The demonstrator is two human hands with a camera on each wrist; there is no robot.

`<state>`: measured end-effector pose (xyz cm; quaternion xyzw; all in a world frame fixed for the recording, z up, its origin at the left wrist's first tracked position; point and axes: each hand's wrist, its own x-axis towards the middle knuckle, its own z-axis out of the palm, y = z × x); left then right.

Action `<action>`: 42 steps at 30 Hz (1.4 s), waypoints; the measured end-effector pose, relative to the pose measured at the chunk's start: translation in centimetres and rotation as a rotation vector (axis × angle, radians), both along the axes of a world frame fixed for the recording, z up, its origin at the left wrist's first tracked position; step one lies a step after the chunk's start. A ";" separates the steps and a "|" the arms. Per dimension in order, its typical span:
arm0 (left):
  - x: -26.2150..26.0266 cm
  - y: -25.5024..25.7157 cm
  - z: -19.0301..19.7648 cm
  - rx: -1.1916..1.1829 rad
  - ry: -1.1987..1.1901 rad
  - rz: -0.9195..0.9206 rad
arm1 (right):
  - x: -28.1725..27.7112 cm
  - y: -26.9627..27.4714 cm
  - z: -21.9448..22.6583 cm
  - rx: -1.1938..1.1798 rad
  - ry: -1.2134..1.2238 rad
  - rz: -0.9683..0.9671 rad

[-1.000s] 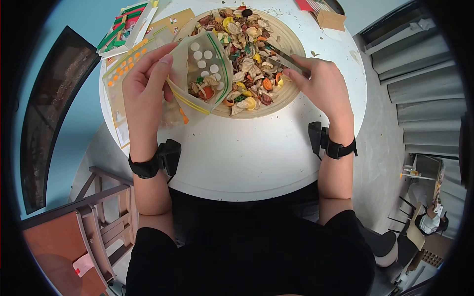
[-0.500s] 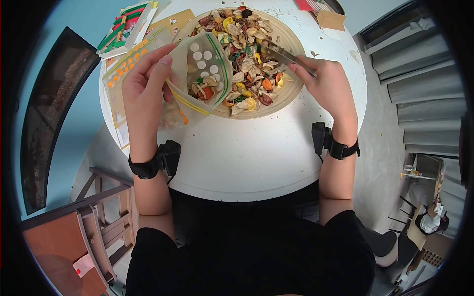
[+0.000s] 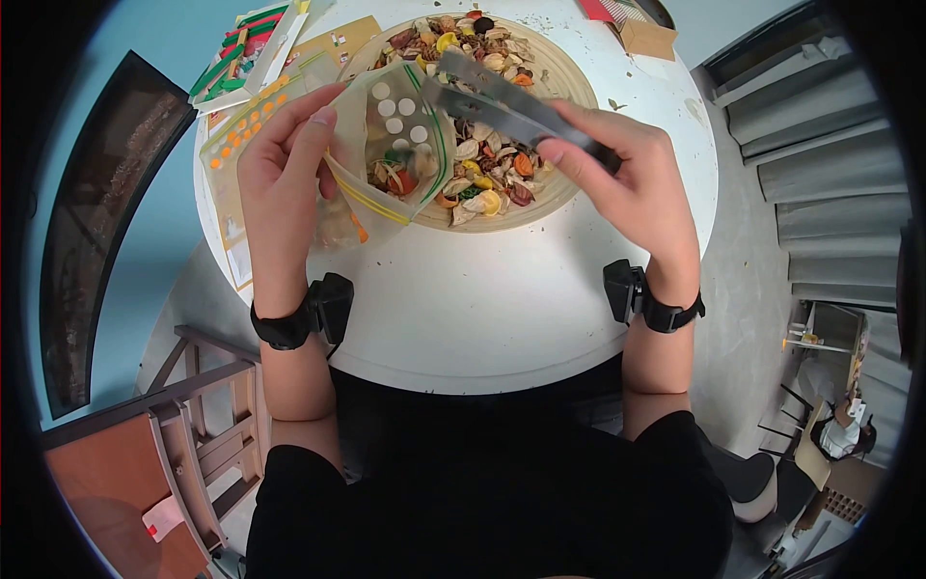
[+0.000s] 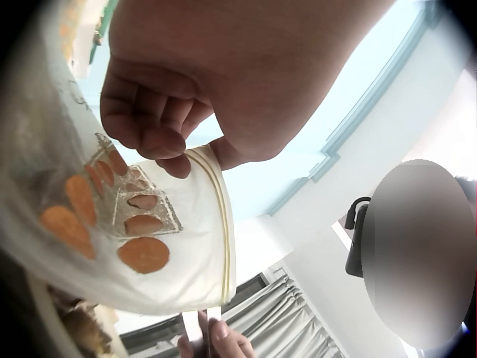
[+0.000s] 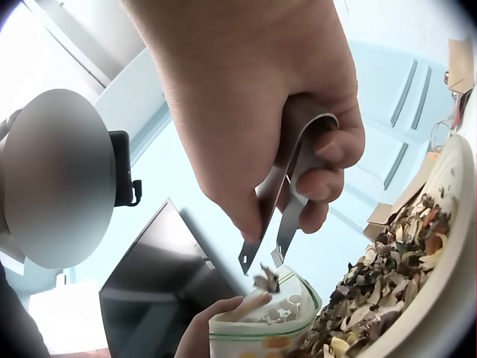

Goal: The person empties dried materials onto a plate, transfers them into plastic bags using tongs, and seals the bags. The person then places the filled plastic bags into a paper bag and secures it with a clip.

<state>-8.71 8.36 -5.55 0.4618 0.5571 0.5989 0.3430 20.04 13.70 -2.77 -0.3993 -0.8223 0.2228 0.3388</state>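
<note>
My left hand (image 3: 285,169) pinches the edge of a clear zip bag (image 3: 394,121) with printed dots, holding it with its mouth spread. Dried petals and an orange-red piece lie inside the bag. In my right hand (image 3: 637,179) is a pair of metal tongs (image 3: 511,111), gripped near its bend, with the tips over the bag's mouth. The right wrist view shows the tong tips apart and a dried flake (image 5: 267,280) just below them, above the opening. Potpourri (image 3: 482,188) of dried petals, slices and pods fills a round wooden plate (image 3: 569,82) beside the bag.
Under the left hand lies another dotted bag (image 3: 253,125) on the white round table (image 3: 473,309). Beyond it stands a white tray (image 3: 241,63) with red and green pieces. A cardboard box (image 3: 644,39) sits at the far right edge.
The right hand has lifted the tongs off the potpourri and swung them left to the bag's mouth. The left hand and bag have stayed nearly still.
</note>
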 end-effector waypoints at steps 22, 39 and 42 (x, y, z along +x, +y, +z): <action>-1.0 0.3 -0.1 0.022 -0.072 -0.013 | -0.1 9.2 -1.6 0.011 -0.445 -0.335; -0.7 0.3 0.1 -0.015 0.010 0.014 | 3.5 2.4 -1.6 -0.060 -0.364 -0.228; -0.6 0.2 0.0 -0.017 0.013 0.010 | 2.9 2.2 -1.9 -0.006 -0.408 -0.235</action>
